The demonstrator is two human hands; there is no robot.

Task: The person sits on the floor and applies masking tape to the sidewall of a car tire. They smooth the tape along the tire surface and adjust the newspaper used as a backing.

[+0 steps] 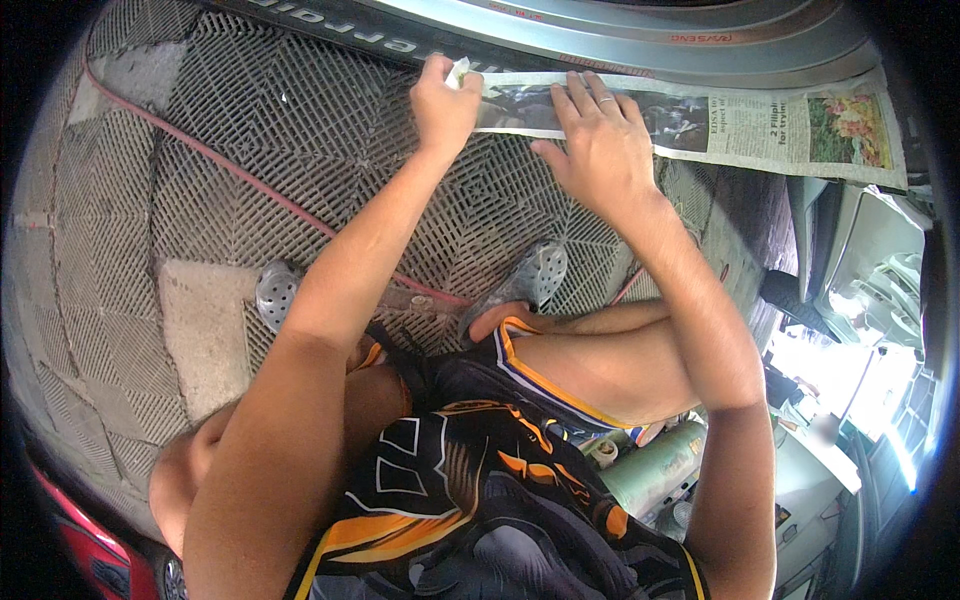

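The newspaper strip point(740, 132) is off-white, with a near-black photo and a multicoloured picture. Grey floor tiles point(230, 110) bear nested-diamond ridges; the hose point(215, 156) is dull red, the jersey point(480, 490) black with orange, grey and white graphics.

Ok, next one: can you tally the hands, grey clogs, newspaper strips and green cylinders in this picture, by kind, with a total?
Hands: 2 (left hand, right hand)
Grey clogs: 2 (left clog, right clog)
Newspaper strip: 1
Green cylinder: 1
Total: 6
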